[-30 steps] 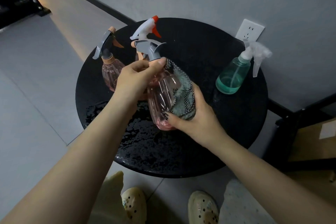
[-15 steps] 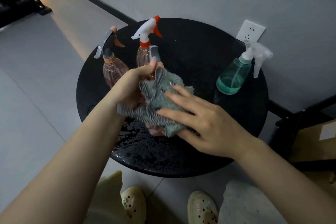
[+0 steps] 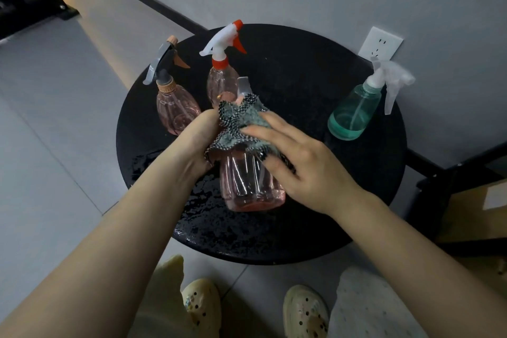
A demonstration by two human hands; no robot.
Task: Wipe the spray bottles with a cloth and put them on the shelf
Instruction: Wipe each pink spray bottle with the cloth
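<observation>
A pink spray bottle (image 3: 251, 186) is held above the round black table (image 3: 307, 107). My left hand (image 3: 196, 143) grips its upper part from the left. A grey checked cloth (image 3: 241, 123) is wrapped over the bottle's shoulder and neck, and my right hand (image 3: 299, 164) presses it against the bottle with curled fingers. Only the tip of the grey trigger head shows above the cloth. Three more bottles stand on the table: a pink one with a grey trigger (image 3: 175, 110), a pink one with a white and red trigger (image 3: 222, 79), and a green one with a clear trigger (image 3: 354, 112).
The table's near half is wet with drops (image 3: 219, 217). A white wall socket (image 3: 380, 44) sits behind the green bottle. A dark frame with a cardboard box (image 3: 474, 214) stands at the right. My feet in pale clogs are under the table edge.
The cloth has slid up from the bottle's body to its shoulder and neck, baring the lower pink body. My right hand moved up with it.
</observation>
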